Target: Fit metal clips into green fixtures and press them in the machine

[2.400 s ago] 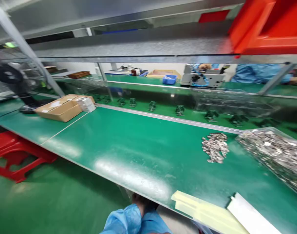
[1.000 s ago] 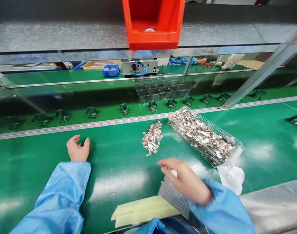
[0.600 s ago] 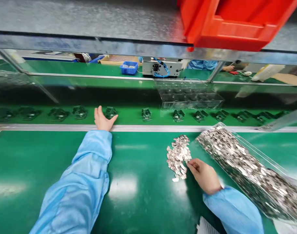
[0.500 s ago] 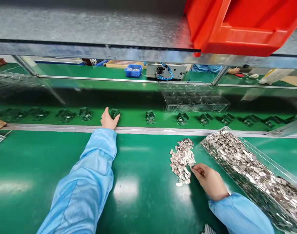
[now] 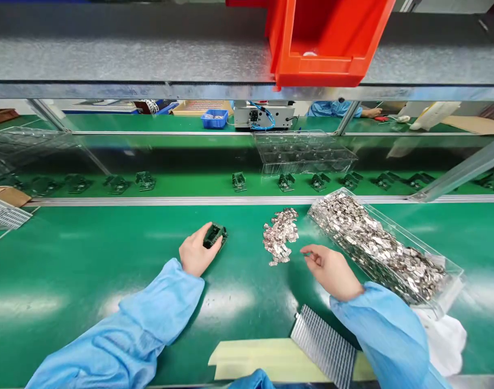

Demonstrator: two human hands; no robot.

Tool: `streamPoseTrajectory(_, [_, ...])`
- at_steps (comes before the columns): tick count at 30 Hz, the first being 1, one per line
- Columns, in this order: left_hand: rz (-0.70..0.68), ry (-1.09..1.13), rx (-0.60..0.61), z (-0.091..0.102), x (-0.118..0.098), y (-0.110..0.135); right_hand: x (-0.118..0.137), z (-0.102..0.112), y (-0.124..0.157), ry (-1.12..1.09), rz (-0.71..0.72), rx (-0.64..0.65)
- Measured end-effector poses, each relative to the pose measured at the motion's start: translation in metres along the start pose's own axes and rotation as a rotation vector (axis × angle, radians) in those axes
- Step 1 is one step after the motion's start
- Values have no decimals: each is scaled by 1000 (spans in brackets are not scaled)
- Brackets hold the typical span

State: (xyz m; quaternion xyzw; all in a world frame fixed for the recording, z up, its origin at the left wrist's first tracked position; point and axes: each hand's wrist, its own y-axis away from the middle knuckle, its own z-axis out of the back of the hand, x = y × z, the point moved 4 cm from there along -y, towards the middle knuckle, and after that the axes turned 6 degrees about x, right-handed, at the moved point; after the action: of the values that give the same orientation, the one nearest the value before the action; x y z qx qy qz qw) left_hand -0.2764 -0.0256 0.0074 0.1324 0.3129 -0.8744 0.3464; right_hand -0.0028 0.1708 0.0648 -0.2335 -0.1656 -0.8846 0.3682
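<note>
My left hand (image 5: 199,249) grips a small green circuit board assembly (image 5: 215,236) over the green bench, its thumb and fingers on either side. To the right lies a loose pile of small flat metal pieces (image 5: 280,237). My right hand (image 5: 332,271) is beside that pile, thumb and forefinger pinched together; whatever is between the tips is too small to make out. Behind its wrist, a long clear plastic tray (image 5: 441,302) is heaped with the same kind of metal pieces.
More board assemblies (image 5: 239,182) stand in a row on the strip beyond the metal rail (image 5: 214,201). A clear compartment tray (image 5: 304,154) is behind them. A ridged grey strip (image 5: 324,346) lies on yellowish paper (image 5: 255,359) in front. Overhead, a red bin (image 5: 320,73) sits on the shelf.
My left hand has brought one board assembly from the row across the rail onto the near bench. My right hand has drawn slightly away from the pile, still pinched. The view has shifted.
</note>
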Motion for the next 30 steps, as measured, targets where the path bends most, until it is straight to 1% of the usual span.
streamPoseTrajectory(2, [-26,34,75,8,-12,27,6,11,33,-202,52,-71])
streamPoseTrajectory(4, [-50,138,203,13,-13,40,10,19,70,-397,53,-153])
streamPoseTrajectory(5, [-79,205,298,15,-10,42,11,21,89,-472,38,-191])
streamPoseTrajectory(7, [-184,330,530,17,-3,38,10,19,124,-581,-8,-245])
streamPoseTrajectory(9, [-325,422,746,18,5,27,8,8,152,-666,-60,-249])
streamPoseTrajectory(10, [-388,448,835,19,7,21,6,0,163,-710,-84,-233])
streamPoseTrajectory(11, [-434,460,906,19,8,14,4,-9,173,-751,-107,-214])
streamPoseTrajectory(13, [-478,445,999,18,7,4,1,-28,187,-818,-141,-180])
streamPoseTrajectory(14, [-484,419,1015,17,5,1,1,-37,192,-844,-152,-169])
streamPoseTrajectory(15, [-485,394,1004,16,1,0,1,-45,197,-865,-161,-164])
streamPoseTrajectory(17, [-481,388,915,15,-9,3,5,-57,201,-897,-171,-169])
streamPoseTrajectory(19, [-471,441,800,14,-21,14,12,-64,202,-919,-172,-198])
streamPoseTrajectory(21, [-404,557,670,13,-36,32,21,-68,198,-936,-166,-245])
streamPoseTrajectory(23, [-283,744,539,12,-54,54,29,-70,192,-941,-132,-308])
streamPoseTrajectory(24, [-220,857,494,12,-65,67,33,-71,188,-942,-103,-349])
streamPoseTrajectory(25, [-171,970,473,12,-77,80,36,-71,184,-945,-73,-394])
streamPoseTrajectory(26, [-136,1072,484,13,-91,92,38,-71,181,-950,-50,-439])
streamPoseTrajectory(27, [-114,1155,523,14,-105,104,39,-71,178,-959,-37,-480])
streamPoseTrajectory(29, [-90,1260,633,18,-129,122,39,-74,172,-977,-41,-542])
streamPoseTrajectory(30, [-80,1289,681,19,-137,127,39,-76,170,-976,-45,-557])
